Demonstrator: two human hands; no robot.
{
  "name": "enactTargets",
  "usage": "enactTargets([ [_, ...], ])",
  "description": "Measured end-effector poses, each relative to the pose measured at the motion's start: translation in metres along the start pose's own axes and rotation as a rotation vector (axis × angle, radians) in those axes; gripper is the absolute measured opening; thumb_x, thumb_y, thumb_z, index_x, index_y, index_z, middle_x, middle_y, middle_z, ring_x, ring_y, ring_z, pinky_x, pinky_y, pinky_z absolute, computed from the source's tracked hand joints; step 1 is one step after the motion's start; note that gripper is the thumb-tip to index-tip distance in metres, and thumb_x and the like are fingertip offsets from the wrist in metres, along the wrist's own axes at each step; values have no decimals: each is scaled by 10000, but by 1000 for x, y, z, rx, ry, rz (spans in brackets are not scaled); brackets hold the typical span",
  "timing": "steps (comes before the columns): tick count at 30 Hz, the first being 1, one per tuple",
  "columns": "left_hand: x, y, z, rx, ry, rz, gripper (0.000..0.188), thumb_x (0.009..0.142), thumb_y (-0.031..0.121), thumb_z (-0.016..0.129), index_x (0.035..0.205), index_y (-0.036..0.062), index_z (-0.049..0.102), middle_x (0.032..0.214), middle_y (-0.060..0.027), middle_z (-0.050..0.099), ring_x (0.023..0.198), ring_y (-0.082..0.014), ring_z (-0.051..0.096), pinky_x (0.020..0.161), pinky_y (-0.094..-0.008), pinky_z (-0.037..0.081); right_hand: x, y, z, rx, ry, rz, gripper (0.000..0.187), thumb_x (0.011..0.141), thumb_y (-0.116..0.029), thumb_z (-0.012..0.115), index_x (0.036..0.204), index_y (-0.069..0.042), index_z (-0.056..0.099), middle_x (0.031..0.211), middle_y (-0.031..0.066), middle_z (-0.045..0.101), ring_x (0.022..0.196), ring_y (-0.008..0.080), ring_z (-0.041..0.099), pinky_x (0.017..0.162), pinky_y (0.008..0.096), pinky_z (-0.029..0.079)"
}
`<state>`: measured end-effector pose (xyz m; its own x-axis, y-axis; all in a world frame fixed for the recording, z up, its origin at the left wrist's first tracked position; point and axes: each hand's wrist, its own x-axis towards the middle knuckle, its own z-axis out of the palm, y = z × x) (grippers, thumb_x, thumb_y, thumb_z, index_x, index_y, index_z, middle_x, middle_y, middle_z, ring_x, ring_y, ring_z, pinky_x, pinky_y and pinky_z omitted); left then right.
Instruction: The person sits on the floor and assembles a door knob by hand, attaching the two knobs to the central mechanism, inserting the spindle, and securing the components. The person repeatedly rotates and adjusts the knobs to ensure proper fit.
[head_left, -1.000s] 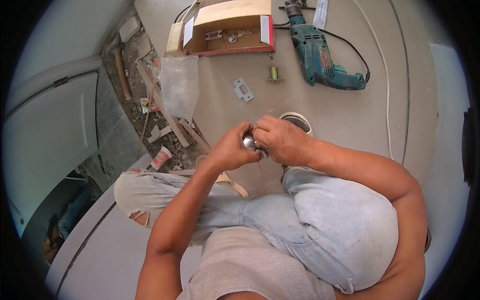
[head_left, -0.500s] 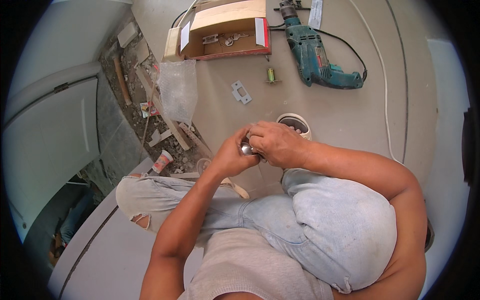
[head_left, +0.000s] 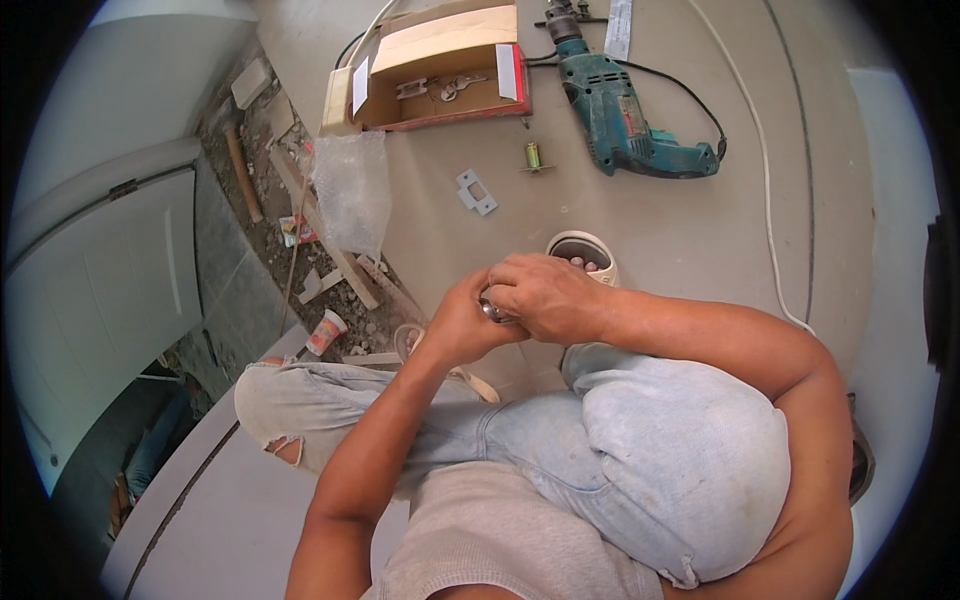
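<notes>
My left hand [head_left: 462,322] is closed around a shiny, rounded metal piece that looks like a door knob [head_left: 490,311]. From the other side my right hand [head_left: 552,296] wraps over the same piece, its fingers bent against it. Most of the knob is hidden between the two hands; only a small bright curve shows. Beyond them on the floor lie a flat grey strike plate [head_left: 484,207] with a cut-out and a small brass-green cylinder [head_left: 533,155] on a thin plate.
An open cardboard box [head_left: 450,115] holds keys [head_left: 455,88] and small metal parts. Right of it lies a teal corded drill [head_left: 612,112]. Bubble wrap [head_left: 350,190], rubble and a wooden-handled tool [head_left: 243,172] are at the left. A white cable [head_left: 757,140] runs along the right.
The right hand has shifted left over the left hand, and less of the shiny knob shows. The whole view has moved slightly; the things on the floor lie as before.
</notes>
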<state>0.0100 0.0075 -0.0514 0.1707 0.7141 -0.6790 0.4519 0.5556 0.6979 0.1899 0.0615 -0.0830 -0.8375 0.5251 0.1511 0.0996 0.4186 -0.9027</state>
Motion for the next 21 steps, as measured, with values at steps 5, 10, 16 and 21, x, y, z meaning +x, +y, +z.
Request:
enactTargets([
  [5, -2, 15, -5, -50, -26, -182, 711, 648, 286, 923, 1219, -11, 621, 1095, -129, 701, 1017, -197, 666, 905, -333, 518, 11, -6, -40, 203, 16, 205, 165, 882, -139, 655, 992, -17, 634, 954, 146, 644, 917, 336, 628, 831, 440, 505],
  [10, -6, 25, -5, -93, 77, -51, 690, 687, 284, 913, 1215, -36, 606, 1142, -144, 669, 1076, -208, 634, 943, -328, 494, 9, 28, -58, 273, 339, 620, 190, 999, -223, 532, 999, -34, 519, 852, 145, 652, 779, 303, 634, 768, 407, 517],
  [16, -6, 34, -3, -218, 226, 81, 713, 702, 274, 908, 1244, -37, 565, 1152, -152, 638, 1098, -217, 611, 961, -337, 483, 1, 41, -52, 572, 319, 870, 211, 1039, -245, 481, 981, -43, 464, 866, 123, 676, 790, 171, 639, 727, 343, 517],
  [21, -9, 33, 3, -179, 247, 79, 748, 700, 194, 910, 1304, -14, 522, 1175, -123, 585, 1077, -177, 608, 914, -293, 517, 18, 22, -56, 376, 384, 812, 193, 1009, -200, 502, 942, -20, 491, 750, 129, 678, 666, 218, 642, 675, 380, 512],
])
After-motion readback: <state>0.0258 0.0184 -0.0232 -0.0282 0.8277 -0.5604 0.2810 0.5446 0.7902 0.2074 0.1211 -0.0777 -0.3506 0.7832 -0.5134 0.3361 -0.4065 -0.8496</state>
